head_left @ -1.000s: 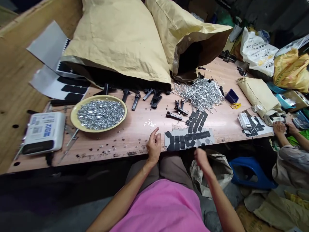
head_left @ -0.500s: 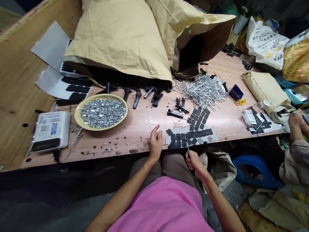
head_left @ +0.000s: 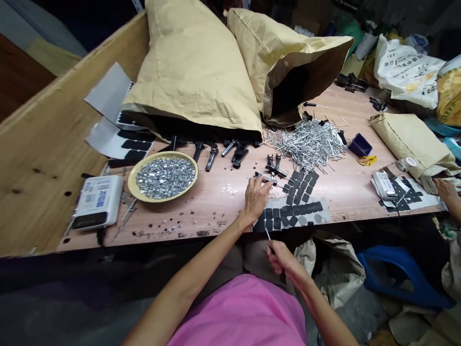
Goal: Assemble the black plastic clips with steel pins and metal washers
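Note:
My left hand (head_left: pixel 256 197) reaches over the wooden table (head_left: pixel 201 192), fingers curled at a black clamp-like part with a metal pin (head_left: pixel 264 177). My right hand (head_left: pixel 279 257) is below the table edge, over my lap, pinched on a thin metal pin (head_left: pixel 267 234) that points up. A grey sheet of black rubber pads (head_left: pixel 291 211) lies just right of my left hand. A small cluster of tiny washers (head_left: pixel 230 190) sits to its left. Behind lies a heap of metal pins (head_left: pixel 308 139).
A yellow dish of washers (head_left: pixel 163 177) sits at left beside a white box (head_left: pixel 95 199). Two large brown paper sacks (head_left: pixel 201 72) lie at the back with black parts (head_left: pixel 236 150) spilling out. Another person's hand (head_left: pixel 444 190) works at the right edge. A blue stool (head_left: pixel 399 269) stands under the table.
My left hand moved forward and right from the table edge to the black part. My right hand stayed low with the pin. The view shifted left.

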`<state>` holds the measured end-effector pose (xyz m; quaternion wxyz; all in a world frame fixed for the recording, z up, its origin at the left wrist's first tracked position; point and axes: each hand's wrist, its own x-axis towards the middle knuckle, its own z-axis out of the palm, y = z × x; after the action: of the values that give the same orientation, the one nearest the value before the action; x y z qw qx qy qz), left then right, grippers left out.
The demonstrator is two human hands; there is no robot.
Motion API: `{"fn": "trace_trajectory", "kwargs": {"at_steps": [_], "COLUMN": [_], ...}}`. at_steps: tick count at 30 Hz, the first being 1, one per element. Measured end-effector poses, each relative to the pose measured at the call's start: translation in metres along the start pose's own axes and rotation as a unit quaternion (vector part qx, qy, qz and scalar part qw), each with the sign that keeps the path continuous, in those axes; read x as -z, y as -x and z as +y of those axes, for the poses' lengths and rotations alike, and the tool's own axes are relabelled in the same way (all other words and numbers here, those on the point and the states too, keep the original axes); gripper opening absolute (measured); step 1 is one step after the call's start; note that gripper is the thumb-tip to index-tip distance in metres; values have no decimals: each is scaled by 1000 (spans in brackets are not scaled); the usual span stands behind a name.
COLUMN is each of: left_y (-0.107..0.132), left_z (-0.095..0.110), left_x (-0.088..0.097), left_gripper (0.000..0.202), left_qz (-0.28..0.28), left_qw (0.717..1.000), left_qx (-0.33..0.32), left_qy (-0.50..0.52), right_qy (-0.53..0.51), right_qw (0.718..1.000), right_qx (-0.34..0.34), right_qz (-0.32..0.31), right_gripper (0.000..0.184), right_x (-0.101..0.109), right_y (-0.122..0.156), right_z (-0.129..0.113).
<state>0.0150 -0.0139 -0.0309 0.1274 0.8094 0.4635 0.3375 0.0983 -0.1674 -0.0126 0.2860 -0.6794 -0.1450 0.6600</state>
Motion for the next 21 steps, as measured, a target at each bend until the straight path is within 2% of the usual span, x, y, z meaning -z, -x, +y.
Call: {"fn": "trace_trajectory", "kwargs": {"at_steps": [4, 9, 16, 19, 21], "left_y": [-19, -28, -32, -33, -35], "left_z": [-5, -12, -15, -19, -20], "left_x": [-15, -26, -31, -33, -33], "left_gripper": [22, 20, 17, 20, 20], "left_qz": [-60, -120, -140, -131, -123], "left_qw": [995, 982, 974, 973, 972], "left_qx": [-67, -132, -161, -176, -189], "left_qy": [-41, -65, -82, -74, -66], "right_qy": [-57, -74, -91, -86, -78], "right_qw": [998, 996, 994, 996, 996], "right_qx": [-12, -36, -40, -27, -10], "right_qz": [5, -30, -45, -20, 46], "right_gripper": [16, 15, 15, 17, 21], "right_x": [4, -7, -12, 1, 22], "right_y": [3, 1, 2, 9, 16], "right_z": [1, 11, 13, 16, 27]}}
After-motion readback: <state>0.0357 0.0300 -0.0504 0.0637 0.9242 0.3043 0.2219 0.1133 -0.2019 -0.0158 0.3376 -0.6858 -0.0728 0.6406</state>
